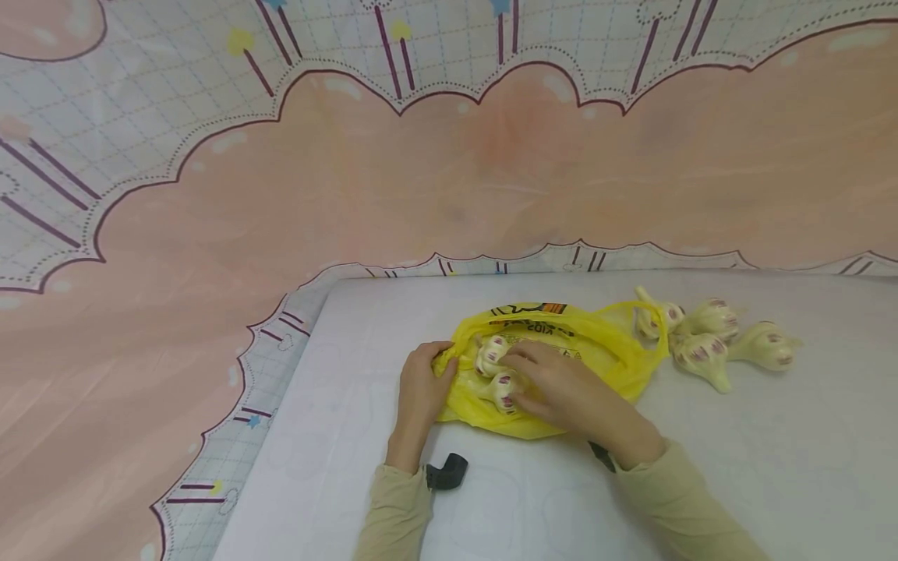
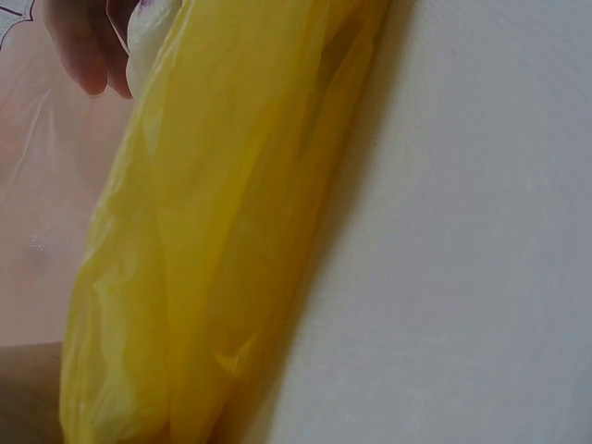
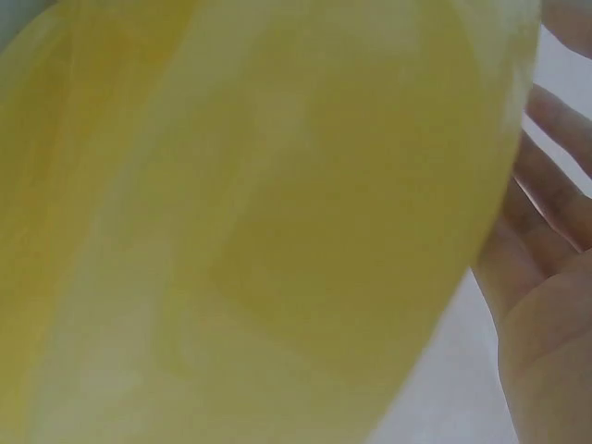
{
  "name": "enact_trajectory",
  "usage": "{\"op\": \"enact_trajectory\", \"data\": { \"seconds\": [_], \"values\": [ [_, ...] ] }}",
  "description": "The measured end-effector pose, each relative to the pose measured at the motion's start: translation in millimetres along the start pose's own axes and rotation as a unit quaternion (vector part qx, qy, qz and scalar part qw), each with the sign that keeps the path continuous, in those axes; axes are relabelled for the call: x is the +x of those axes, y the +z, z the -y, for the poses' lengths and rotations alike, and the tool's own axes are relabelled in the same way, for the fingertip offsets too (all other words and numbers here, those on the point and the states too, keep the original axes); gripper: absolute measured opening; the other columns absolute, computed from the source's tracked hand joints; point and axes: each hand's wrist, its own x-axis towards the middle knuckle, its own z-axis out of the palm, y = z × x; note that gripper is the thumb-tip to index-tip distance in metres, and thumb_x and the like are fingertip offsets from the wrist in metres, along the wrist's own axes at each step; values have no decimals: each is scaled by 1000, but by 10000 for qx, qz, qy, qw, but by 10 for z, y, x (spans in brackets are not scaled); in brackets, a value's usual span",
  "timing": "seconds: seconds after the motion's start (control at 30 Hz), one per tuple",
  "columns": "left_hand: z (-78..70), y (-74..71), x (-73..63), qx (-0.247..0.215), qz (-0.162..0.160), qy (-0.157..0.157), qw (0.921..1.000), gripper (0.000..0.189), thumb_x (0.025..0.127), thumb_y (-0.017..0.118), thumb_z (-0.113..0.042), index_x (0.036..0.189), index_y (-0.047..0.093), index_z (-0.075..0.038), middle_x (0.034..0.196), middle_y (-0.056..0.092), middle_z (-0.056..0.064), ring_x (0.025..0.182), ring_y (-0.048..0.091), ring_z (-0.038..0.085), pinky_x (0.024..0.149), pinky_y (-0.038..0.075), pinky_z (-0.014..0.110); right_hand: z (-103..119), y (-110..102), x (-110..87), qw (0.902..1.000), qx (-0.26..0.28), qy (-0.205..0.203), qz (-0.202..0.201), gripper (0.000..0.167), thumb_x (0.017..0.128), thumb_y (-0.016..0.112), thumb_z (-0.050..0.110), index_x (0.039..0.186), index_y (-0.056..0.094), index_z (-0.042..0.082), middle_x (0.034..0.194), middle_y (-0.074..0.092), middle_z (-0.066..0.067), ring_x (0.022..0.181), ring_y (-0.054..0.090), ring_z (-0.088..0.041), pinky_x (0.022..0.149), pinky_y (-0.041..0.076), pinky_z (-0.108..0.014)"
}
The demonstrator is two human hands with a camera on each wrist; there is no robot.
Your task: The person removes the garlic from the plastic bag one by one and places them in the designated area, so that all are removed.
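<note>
A yellow plastic bag lies on its side on the white table, its mouth spread open. Two garlic bulbs with purple streaks lie together at the bag's left end. My left hand grips the bag's left edge between thumb and fingers. Over the bag's opening, my right hand has its fingertips right at the two bulbs, fingers loosely bent. The right wrist view shows this hand's palm with the fingers spread apart, beside the yellow plastic. Yellow plastic fills much of the left wrist view.
Several more garlic bulbs lie in a group on the table, just right of the bag handle. Behind the table hangs a peach and white patterned cloth. A black wrist device sits by the left sleeve.
</note>
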Motion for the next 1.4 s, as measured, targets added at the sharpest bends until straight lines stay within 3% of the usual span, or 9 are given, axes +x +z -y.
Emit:
{"op": "enact_trajectory", "data": {
  "seconds": [0.63,1.1,1.4],
  "values": [
    [-18,-10,-1,9,12,-66,10000,27,93,70,-16,119,70,-8,119,68,9,114,60,28,102,48,43,37,86,15,9994,124,-102,306,34,88,75,29,116,70,11,116,64,-3,105,61,-17,91,55,-35],
    [-19,2,1,-15,22,-58,10000,27,93,70,-15,119,70,-8,120,68,9,116,60,29,104,47,43,59,163,36,9980,110,104,611,38,90,73,27,124,67,12,122,62,-2,110,59,-17,93,55,-36],
    [-18,-3,3,-29,48,-101,9999,27,93,70,-16,119,70,-9,120,67,9,116,60,28,104,47,43,39,183,53,9983,125,-7,572,37,89,73,26,123,67,11,121,62,-2,109,60,-18,92,55,-36]
  ]
}}
